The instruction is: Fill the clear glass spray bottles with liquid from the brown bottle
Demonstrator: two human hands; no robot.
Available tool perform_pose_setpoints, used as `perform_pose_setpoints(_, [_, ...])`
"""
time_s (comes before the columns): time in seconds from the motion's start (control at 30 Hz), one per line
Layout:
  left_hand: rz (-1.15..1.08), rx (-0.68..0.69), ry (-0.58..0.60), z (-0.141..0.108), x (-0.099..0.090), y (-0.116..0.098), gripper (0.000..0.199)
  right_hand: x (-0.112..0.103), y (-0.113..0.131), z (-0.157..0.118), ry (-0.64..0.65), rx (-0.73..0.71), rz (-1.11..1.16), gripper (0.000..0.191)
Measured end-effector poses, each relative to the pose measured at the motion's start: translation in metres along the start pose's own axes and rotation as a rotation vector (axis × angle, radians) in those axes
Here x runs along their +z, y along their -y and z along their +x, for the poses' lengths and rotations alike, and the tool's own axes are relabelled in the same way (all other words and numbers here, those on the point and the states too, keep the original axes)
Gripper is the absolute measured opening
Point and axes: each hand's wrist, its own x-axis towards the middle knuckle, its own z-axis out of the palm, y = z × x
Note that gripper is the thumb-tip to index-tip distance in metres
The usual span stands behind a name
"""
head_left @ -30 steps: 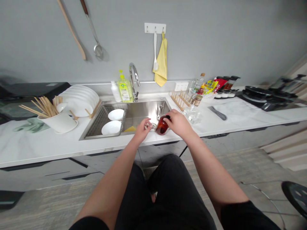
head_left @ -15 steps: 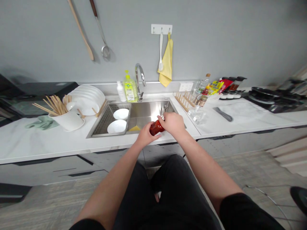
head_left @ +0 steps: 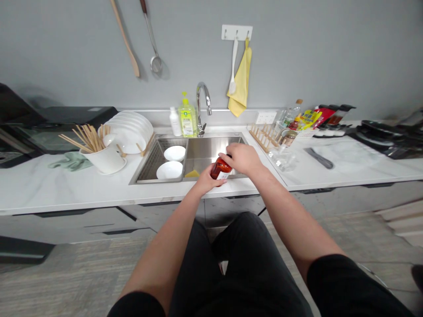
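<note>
A red jar with a white label is held over the front edge of the sink, tilted. The fingers of my left hand are wrapped round its lower left side. My right hand closes over the dark top of the jar, hiding most of its lid. Left of the hands, two white bowls sit in the grey drain basket inside the sink. A yellow cloth or sponge lies in the basin near the front.
Chopsticks in a white holder and white plates stand left. Behind the sink are a faucet and a green soap bottle. A wooden rack, glass jar and dark tongs are right.
The jar has turned so its white label shows. The view has shifted, and the counter and sink appear further right and slightly higher in it. Both hands remain on the jar.
</note>
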Motion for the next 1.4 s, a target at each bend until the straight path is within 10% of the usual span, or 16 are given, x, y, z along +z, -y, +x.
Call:
perform_pose_setpoints(0.13, [0.025,0.021,-0.032,-0.001,0.002,-0.002,0.09,-0.006,-0.008,0.002,0.106,0.02,-0.015,0.066])
perform_pose_setpoints(0.3, [0.085,0.049,-0.054,-0.002,0.002,-0.004,0.087,-0.022,-0.018,-0.004,0.185,-0.171,0.15,0.027])
perform_pose_setpoints(0.73, [0.268,0.075,-0.018,-0.003,0.008,-0.007,0.084,-0.019,-0.027,-0.011,0.189,-0.226,0.202,0.034])
perform_pose_setpoints(0.97, [0.266,0.065,-0.025,-0.002,0.008,-0.001,0.086,-0.014,-0.018,-0.016,0.194,0.026,0.062,0.05])
perform_pose_setpoints(1.4, [0.242,0.058,-0.029,-0.002,0.009,-0.005,0.087,-0.012,-0.044,-0.021,0.113,-0.268,0.378,0.032])
